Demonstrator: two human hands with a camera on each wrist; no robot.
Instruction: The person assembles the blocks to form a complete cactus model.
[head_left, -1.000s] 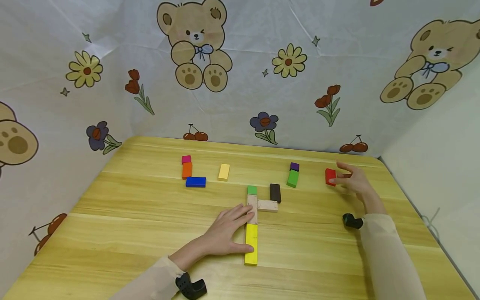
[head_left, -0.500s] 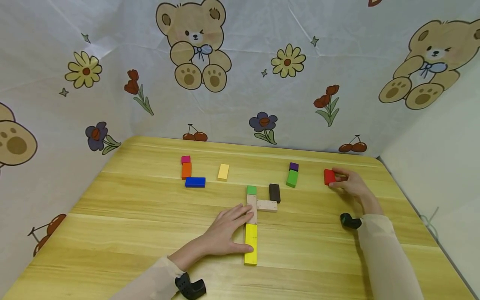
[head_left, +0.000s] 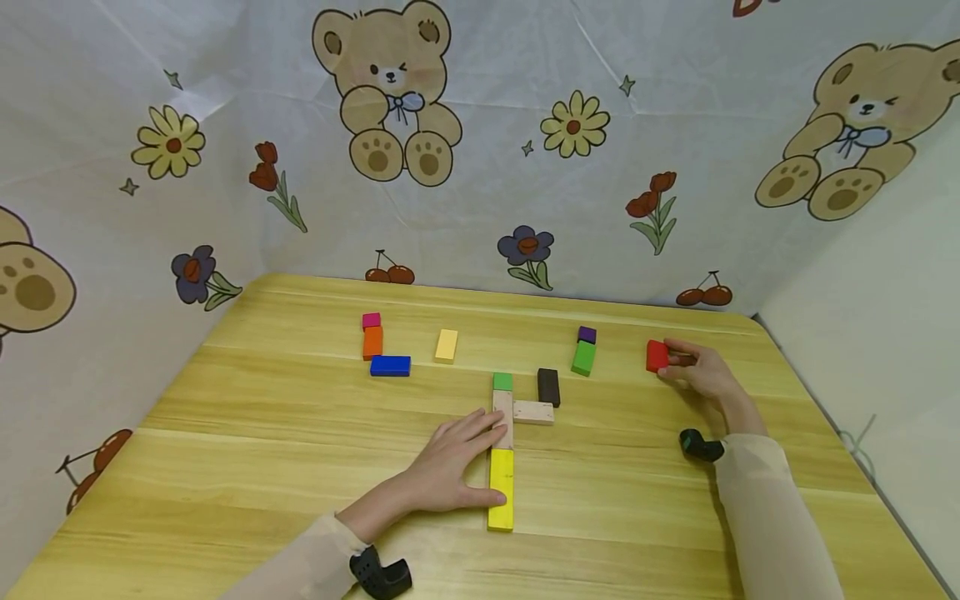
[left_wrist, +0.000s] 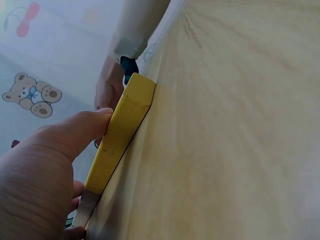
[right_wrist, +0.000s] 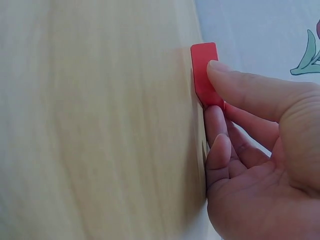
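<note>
At the far right of a wood-grain table (head_left: 300,450), the person's right hand (head_left: 708,373) is pinching a red block (head_left: 657,356) between thumb and fingers. The red block is sitting near the table's back edge; whether its underside is touching the surface is hard to tell. Nearer and toward the middle, the left hand (head_left: 459,471) is spreading wide, its fingers resting on a pale block (head_left: 503,402) and its thumb touching a long yellow block (head_left: 501,490). These 2 blocks are lying end to end in a straight line pointing away from the person, with a small green block (head_left: 502,382) finishing the far end. A 2nd pale block (head_left: 534,412) is branching off to the right, and a black block (head_left: 549,387) is lying just behind its outer end. Farther back, a purple block (head_left: 587,335) is touching a bright green block (head_left: 582,358). On the left, a cream block (head_left: 446,347) is lying apart, while a pink block (head_left: 371,320), an orange block (head_left: 372,343) and a blue block (head_left: 391,366) are forming a bend. Behind everything, a white cloth (head_left: 502,50) is showing cartoon bears, flowers and cherries.
</note>
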